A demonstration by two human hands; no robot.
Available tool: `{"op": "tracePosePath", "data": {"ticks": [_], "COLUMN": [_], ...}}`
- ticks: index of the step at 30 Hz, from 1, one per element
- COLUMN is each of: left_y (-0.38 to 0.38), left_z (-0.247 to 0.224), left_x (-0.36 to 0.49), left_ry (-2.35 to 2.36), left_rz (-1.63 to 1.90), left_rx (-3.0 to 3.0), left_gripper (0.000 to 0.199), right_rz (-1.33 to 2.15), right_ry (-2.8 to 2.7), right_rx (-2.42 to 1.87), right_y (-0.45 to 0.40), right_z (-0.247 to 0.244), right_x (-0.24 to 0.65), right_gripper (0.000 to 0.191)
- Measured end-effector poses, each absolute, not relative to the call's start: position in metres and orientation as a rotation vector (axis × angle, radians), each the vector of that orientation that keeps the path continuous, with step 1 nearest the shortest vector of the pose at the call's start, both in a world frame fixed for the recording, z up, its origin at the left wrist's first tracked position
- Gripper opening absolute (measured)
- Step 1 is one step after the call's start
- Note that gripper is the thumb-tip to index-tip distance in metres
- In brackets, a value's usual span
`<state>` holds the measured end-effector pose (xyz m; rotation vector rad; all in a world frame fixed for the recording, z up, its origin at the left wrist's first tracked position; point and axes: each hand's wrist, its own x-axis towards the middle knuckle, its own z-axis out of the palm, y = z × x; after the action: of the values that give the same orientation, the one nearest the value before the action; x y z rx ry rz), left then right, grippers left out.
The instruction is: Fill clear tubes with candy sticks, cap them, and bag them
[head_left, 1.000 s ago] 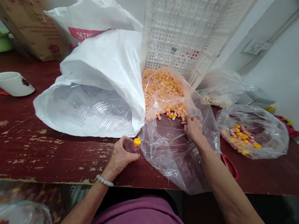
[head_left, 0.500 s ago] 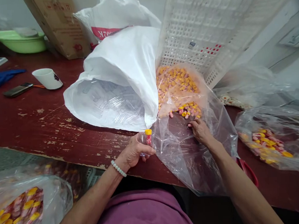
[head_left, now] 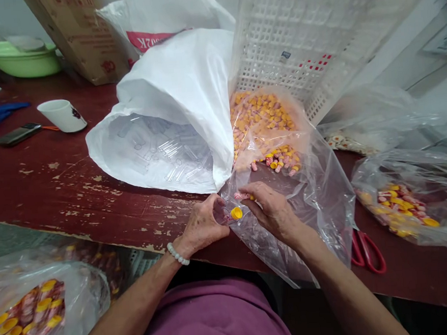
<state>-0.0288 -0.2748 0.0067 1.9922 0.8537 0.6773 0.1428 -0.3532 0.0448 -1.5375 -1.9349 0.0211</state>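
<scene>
My left hand (head_left: 202, 226) is curled round a clear plastic tube (head_left: 222, 214), mostly covered by the fingers. A yellow-capped piece (head_left: 236, 213) shows at the right end of that hand, facing my right hand. Between thumb and fingertips, my right hand (head_left: 275, 212) pinches a small red-and-white patterned piece (head_left: 242, 196) with a bit of yellow at its end. Just beyond, a clear plastic bag (head_left: 324, 181) holds many similar yellow-capped pieces (head_left: 266, 116). Left of it, a white sack (head_left: 198, 77) lies with its mouth towards me, full of clear tubes (head_left: 169, 151).
Behind the bag stands a white perforated crate (head_left: 287, 35). Red-handled scissors (head_left: 367, 252) and another bag of capped pieces (head_left: 406, 206) lie at right. A cup (head_left: 63, 116) and phone (head_left: 18, 134) sit at left. A filled bag (head_left: 78, 285) is below the table's front edge.
My right hand has come left from the loose capped pieces to beside my left hand, now with a patterned piece in its pinch. The yellow cap at my left hand has tipped from upright to facing right.
</scene>
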Motion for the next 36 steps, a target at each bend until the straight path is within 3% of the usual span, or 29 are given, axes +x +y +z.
{"op": "tracePosePath", "data": {"ticks": [3,9,16,22,28,36], "left_y": [-0.278,-0.279,-0.286,-0.283,-0.265,-0.271], "left_z": [0.01,0.002,0.004,-0.004,-0.003,0.004], "left_x": [-0.028,-0.026,-0.022,-0.019,-0.024,-0.025], "left_ry": [0.817,0.766,0.713,0.771,0.933,0.909], "left_rz": [0.642,0.647,0.587,0.627,0.665,0.667], "left_rx": [2.064,2.002,1.877,1.653,1.364,1.295], "left_gripper": [0.026,0.025,0.03,0.033,0.042,0.042], "right_rz": [0.133,0.255,-0.054,0.171,-0.048,0.053], "right_ry": [-2.134,-2.156,-1.256,-1.285,-1.219,-1.433], "right_rx": [-1.49,-1.428,-1.58,-1.619,-2.182,-2.299], "right_y": [-0.352,-0.36,-0.336,-0.308,-0.286,-0.243], "right_z": [0.055,0.061,0.047,0.013,-0.002,-0.022], "right_x": [0.139,0.143,0.122,0.127,0.22,0.234], "right_gripper": [0.021,0.049,0.037,0.035,0.029,0.03]}}
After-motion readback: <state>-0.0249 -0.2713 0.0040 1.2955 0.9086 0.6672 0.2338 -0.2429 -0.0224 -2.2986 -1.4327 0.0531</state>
